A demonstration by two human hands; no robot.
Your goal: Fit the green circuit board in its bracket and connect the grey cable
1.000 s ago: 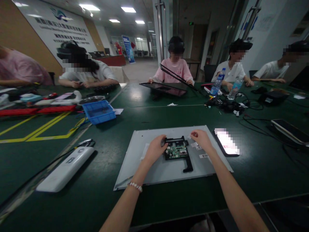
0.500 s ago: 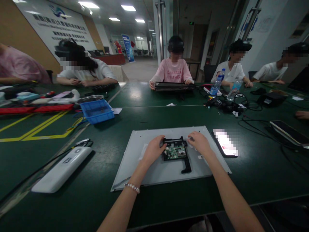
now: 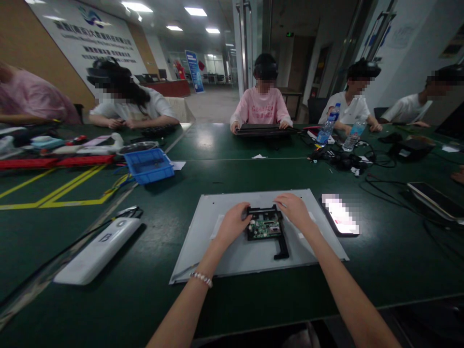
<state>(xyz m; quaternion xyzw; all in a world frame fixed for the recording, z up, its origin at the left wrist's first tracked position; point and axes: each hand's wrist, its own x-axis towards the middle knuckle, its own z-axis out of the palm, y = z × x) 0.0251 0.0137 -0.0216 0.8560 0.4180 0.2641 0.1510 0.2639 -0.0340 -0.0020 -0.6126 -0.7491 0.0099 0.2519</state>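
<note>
A black plastic frame [image 3: 283,246] with a green circuit board [image 3: 264,228] in it lies on a pale grey panel [image 3: 203,261]. My left hand [image 3: 232,225] is closed on the frame's upper left edge, and a small grey spot shows by its fingertips. At the frame's upper right corner is my right hand [image 3: 294,211], its thumb and fingers pinched together. What the pinch holds, if anything, is too small to make out. White labels on the panel are partly covered by my right hand.
A phone [image 3: 340,215] lies right of the panel, a white power bank [image 3: 99,251] with a cable to its left. Farther off are a blue bin [image 3: 150,166], two water bottles [image 3: 328,125] and tangled black cables [image 3: 337,157]. Several people sit across the table.
My right hand has moved left, from over the labels to the frame's upper right corner. My left hand stays at the frame. Across the table, a person has lowered a dark panel flat.
</note>
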